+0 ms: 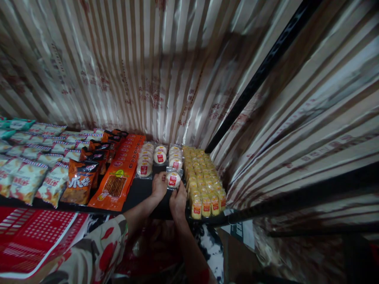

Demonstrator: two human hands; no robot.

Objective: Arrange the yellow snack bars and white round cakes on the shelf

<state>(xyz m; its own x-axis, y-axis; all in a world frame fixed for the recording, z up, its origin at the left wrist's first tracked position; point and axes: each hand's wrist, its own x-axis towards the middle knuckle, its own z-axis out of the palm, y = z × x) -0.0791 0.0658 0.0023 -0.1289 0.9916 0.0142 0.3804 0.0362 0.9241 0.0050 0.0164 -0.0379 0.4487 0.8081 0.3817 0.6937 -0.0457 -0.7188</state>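
Floral sleeve [97, 252] in the foreground, a person leans over a dark display shelf [139, 193] stocked with packaged snacks, both bare hands meeting on a single round cake in clear wrap [173, 179]. Left hand [159, 186] pinches the packet's left edge while right hand [178, 200] closes on it from below and the right, so the cake is held between the two just above or on the shelf; which of the two cannot be told from this angle. It sits at the front of the nearer row of identical round cakes [175, 157], with a second row of the same cakes [145, 159] well to its left and a bare strip of shelf before it. Hard against the right hand stands a dense block of small yellow packets [204, 181], its front rank upright at the shelf's lip. Risk here looks plain: a wrist swung right could topple those front packets off the edge, and slippery film may let the cake slide or sit crooked, breaking the line behind it. Orange snack packs [114, 189] and pale crisp bags [26, 179] fill the shelf to the left, under a striped foil curtain [166, 71].
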